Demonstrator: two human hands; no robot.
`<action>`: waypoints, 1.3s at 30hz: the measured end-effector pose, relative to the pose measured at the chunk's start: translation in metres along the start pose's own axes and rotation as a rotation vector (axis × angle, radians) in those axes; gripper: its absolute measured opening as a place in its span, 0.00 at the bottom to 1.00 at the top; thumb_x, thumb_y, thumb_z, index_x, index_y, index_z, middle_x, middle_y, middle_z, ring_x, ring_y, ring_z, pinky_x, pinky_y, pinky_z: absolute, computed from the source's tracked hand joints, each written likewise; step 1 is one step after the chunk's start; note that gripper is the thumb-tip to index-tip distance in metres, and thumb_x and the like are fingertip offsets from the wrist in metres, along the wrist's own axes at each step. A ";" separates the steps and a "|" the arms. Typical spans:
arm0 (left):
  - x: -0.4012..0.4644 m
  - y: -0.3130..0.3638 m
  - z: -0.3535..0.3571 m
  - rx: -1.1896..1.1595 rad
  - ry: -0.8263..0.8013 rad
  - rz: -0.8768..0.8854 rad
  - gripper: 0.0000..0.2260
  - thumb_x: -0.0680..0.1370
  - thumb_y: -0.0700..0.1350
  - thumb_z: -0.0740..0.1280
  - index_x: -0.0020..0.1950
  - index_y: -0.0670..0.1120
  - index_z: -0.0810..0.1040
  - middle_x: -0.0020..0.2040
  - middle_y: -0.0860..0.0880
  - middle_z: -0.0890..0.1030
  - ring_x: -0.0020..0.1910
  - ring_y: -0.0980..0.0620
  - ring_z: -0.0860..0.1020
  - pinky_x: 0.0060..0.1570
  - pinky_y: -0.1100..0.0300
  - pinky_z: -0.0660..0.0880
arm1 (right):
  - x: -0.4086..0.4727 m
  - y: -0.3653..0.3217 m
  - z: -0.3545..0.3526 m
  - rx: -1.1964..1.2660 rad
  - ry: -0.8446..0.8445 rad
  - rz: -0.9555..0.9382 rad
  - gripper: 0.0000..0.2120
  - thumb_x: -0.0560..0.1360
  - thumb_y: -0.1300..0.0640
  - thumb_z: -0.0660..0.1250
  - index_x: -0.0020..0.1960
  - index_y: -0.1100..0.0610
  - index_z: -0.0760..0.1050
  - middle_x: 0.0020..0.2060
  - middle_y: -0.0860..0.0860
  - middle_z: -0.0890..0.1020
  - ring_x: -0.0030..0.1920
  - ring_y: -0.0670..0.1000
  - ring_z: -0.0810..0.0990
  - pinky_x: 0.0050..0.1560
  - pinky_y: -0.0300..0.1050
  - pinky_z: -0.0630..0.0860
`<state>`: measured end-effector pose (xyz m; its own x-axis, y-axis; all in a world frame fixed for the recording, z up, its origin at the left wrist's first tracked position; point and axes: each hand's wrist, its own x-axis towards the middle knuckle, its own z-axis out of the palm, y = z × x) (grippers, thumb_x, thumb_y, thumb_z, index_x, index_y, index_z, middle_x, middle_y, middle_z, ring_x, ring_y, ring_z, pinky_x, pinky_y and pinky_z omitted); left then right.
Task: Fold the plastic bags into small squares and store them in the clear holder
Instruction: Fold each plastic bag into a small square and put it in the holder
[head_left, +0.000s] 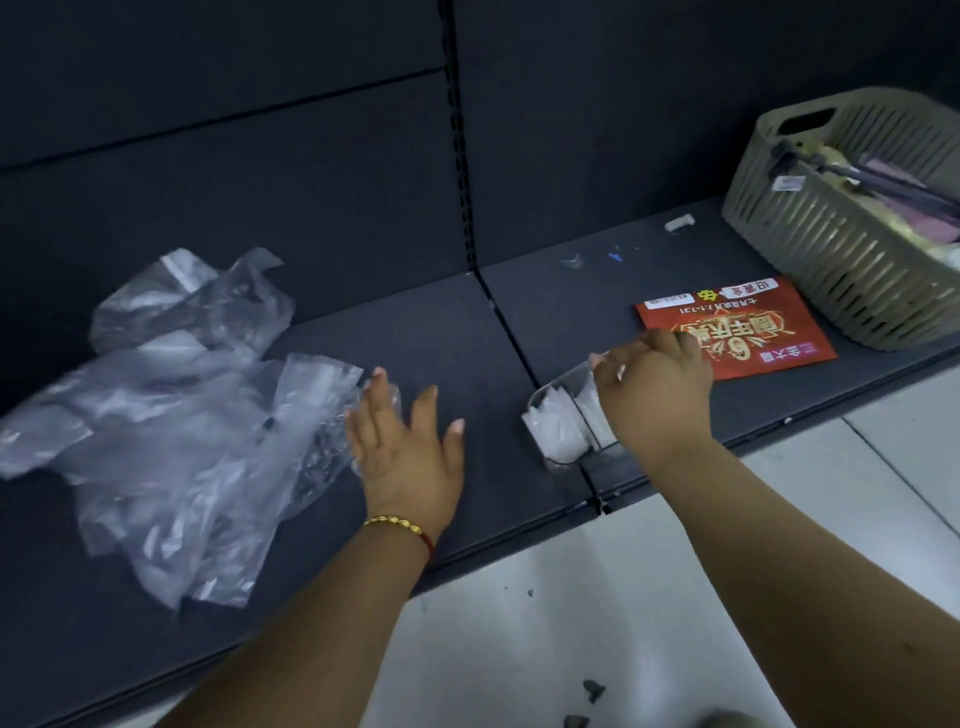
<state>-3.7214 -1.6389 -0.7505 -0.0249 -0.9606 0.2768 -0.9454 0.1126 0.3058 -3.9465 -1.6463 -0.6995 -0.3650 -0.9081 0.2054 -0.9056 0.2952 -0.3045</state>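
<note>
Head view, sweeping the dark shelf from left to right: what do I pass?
Loose plastic bags → left hand at their edge → clear holder with folded bags inside → right hand at the holder → red flyer → slatted basket.

Shop, dark slotted display shelf (395, 332), promotional flyer (737, 332)

Dark shelf (415, 332), plastic bags (171, 415), clear holder (563, 423), red leaflet (748, 327), perhaps beige basket (841, 260)
</note>
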 end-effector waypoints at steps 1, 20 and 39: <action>0.000 -0.020 -0.007 0.030 0.064 -0.061 0.18 0.76 0.50 0.69 0.63 0.45 0.78 0.74 0.31 0.60 0.72 0.31 0.59 0.72 0.34 0.52 | -0.006 -0.009 0.003 0.033 0.023 -0.041 0.21 0.75 0.49 0.57 0.45 0.60 0.84 0.48 0.59 0.81 0.53 0.63 0.73 0.51 0.53 0.68; 0.058 -0.119 -0.188 -0.516 0.145 -0.351 0.08 0.79 0.37 0.65 0.47 0.48 0.81 0.47 0.51 0.81 0.46 0.54 0.78 0.49 0.63 0.71 | -0.083 -0.134 -0.022 0.247 -0.265 -0.375 0.12 0.79 0.52 0.64 0.47 0.57 0.82 0.49 0.52 0.81 0.56 0.55 0.73 0.58 0.50 0.70; -0.036 -0.044 -0.392 -1.135 0.159 -0.015 0.18 0.75 0.28 0.67 0.38 0.50 0.86 0.42 0.54 0.86 0.44 0.59 0.82 0.46 0.68 0.77 | -0.097 -0.200 -0.239 0.857 0.063 -0.165 0.21 0.75 0.39 0.66 0.60 0.52 0.74 0.51 0.44 0.76 0.57 0.46 0.69 0.61 0.49 0.70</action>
<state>-3.5516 -1.5099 -0.4171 0.1022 -0.9299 0.3534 -0.1054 0.3431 0.9334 -3.7818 -1.5456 -0.4360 -0.2777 -0.8937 0.3523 -0.4834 -0.1869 -0.8552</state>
